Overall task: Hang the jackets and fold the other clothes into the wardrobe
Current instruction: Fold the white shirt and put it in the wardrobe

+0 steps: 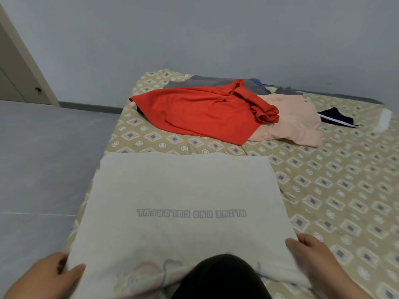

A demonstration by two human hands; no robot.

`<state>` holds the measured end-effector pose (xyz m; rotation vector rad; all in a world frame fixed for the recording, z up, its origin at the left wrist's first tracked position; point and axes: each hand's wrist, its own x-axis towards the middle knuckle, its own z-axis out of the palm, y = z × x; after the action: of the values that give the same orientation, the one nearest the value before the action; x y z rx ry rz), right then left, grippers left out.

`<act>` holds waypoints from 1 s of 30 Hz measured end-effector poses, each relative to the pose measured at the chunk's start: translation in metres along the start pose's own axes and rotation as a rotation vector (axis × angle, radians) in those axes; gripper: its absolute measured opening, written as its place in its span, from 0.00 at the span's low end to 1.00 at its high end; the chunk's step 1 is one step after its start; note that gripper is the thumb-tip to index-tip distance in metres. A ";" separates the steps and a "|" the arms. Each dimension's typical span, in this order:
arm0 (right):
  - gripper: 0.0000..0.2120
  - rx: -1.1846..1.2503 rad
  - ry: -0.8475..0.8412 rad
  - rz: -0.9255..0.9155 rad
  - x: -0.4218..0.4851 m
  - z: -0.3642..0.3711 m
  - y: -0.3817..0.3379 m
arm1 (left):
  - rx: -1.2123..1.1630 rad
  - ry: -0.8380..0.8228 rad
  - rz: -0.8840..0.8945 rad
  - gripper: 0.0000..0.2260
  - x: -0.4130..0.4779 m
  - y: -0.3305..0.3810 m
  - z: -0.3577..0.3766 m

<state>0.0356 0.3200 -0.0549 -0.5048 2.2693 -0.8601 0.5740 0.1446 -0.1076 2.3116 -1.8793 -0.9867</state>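
Hands, two of them, hold one white shirt at its near corners on the bed. The left hand pinches the left corner, thumb on top; the right hand curls over the right corner. Farther up the bed lie four more garments: one red garment overlapping one peach garment, one grey garment behind them, and one dark striped garment apart to the right.
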 end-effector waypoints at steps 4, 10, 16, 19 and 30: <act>0.07 0.118 -0.155 0.225 -0.022 -0.014 0.018 | -0.079 -0.260 -0.052 0.13 -0.027 -0.001 -0.007; 0.15 0.342 -0.289 0.553 -0.047 -0.022 0.032 | -0.551 -0.385 -0.281 0.16 -0.053 0.007 -0.016; 0.08 0.817 -0.233 0.589 -0.065 -0.007 0.019 | -0.951 -0.291 -0.431 0.06 -0.069 0.028 -0.016; 0.04 0.847 -0.166 0.532 -0.067 0.002 0.013 | -1.130 -0.196 -0.379 0.04 -0.074 0.037 -0.021; 0.23 0.446 0.005 -0.355 -0.076 -0.062 -0.090 | -1.380 0.210 -0.011 0.06 -0.080 0.076 -0.095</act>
<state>0.0579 0.3249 0.0766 -0.7021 1.9306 -1.4977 0.5448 0.1579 0.0343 1.4275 -0.6104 -1.3159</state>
